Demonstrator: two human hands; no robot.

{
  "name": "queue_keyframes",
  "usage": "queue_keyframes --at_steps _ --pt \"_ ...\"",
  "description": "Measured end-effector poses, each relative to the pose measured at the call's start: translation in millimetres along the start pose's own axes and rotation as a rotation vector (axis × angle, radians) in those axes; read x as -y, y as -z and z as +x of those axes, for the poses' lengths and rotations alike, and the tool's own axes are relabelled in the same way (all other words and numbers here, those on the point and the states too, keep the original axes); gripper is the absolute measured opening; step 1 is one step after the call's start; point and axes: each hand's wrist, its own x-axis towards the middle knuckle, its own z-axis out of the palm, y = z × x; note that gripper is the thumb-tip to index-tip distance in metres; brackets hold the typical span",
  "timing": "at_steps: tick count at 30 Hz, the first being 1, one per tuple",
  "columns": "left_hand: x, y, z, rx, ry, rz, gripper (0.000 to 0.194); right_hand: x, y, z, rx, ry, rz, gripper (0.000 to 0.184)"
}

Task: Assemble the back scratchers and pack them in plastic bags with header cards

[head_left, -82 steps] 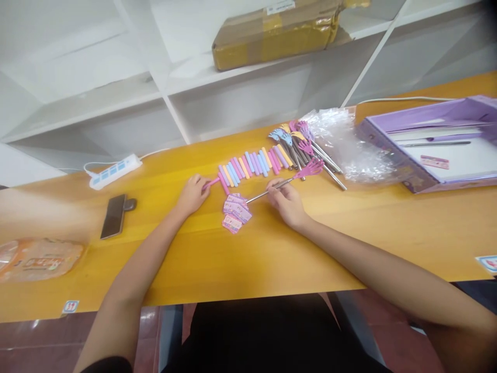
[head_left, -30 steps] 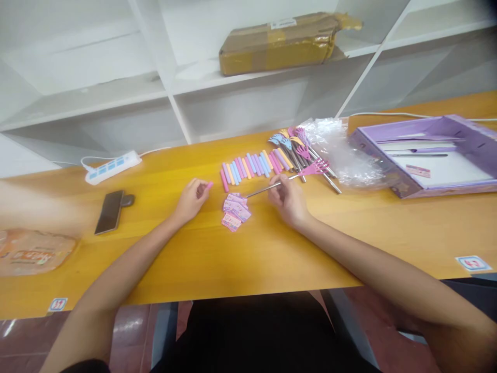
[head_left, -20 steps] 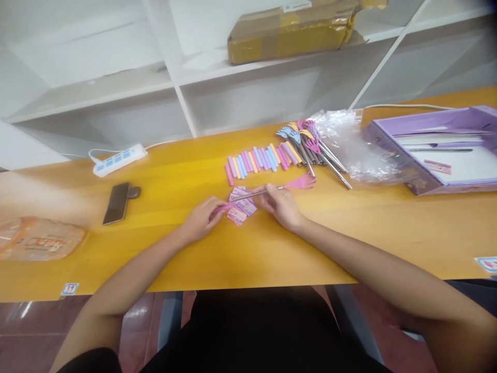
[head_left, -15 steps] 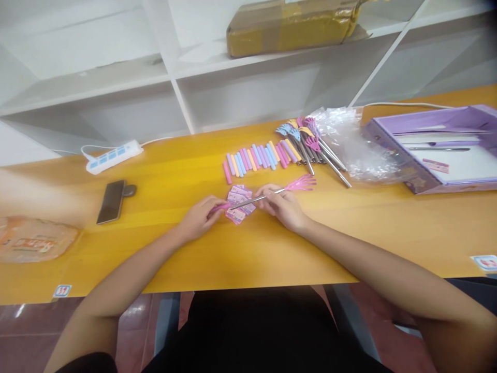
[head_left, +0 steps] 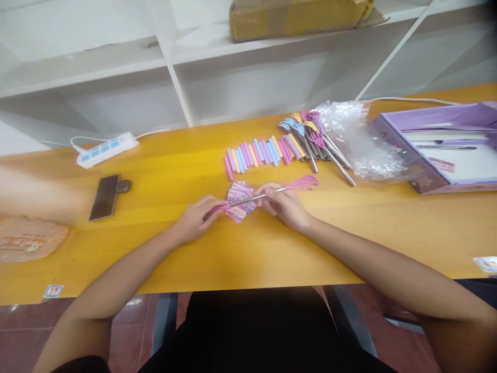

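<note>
My right hand (head_left: 282, 207) is closed round the metal rod of a back scratcher (head_left: 252, 198), whose pink claw head points right past my fingers. Between the fingers of my left hand (head_left: 198, 217) is a pink handle tube (head_left: 220, 208), meeting the rod's left end; how deep the rod sits in it cannot be made out. Below the rod lies a fan of small printed cards (head_left: 237, 192). Behind my hands a row of pink, purple, blue and yellow tubes (head_left: 262, 153) lies side by side. More back scratchers (head_left: 316, 140) with coloured claws are heaped to its right.
Clear plastic bags (head_left: 365, 145) lie beside the heap, then a purple box (head_left: 423, 178) holding a pen-like item and a card. To the left are a phone (head_left: 104, 197), a power strip (head_left: 106, 150) and an orange-printed packet (head_left: 31, 241). Shelves with a taped carton (head_left: 298, 19) stand behind.
The rod's left end, earlier lying over the cards beside the pink tube, now lines up with the tube's end. The camera view has shifted slightly.
</note>
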Motion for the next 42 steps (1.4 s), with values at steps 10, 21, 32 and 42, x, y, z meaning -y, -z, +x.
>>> queue_keyframes --at_steps 10,21,32,42 --pt "2.1 -2.9 -1.6 -0.031 -0.06 0.106 0.03 -4.7 2.8 -2.3 0.069 0.004 -0.089 0.054" --pt "7.6 9.9 1.4 -0.147 0.01 0.113 0.024 18.4 37.6 19.0 -0.245 0.127 -0.148 0.064" --pt "12.6 12.2 -3.5 -0.155 -0.01 0.18 0.022 16.2 54.7 24.6 -0.128 0.073 -0.448 0.079" --pt "14.3 14.6 -5.1 -0.173 -0.028 0.183 0.021 19.4 71.6 19.5 0.012 -0.017 -0.738 0.089"
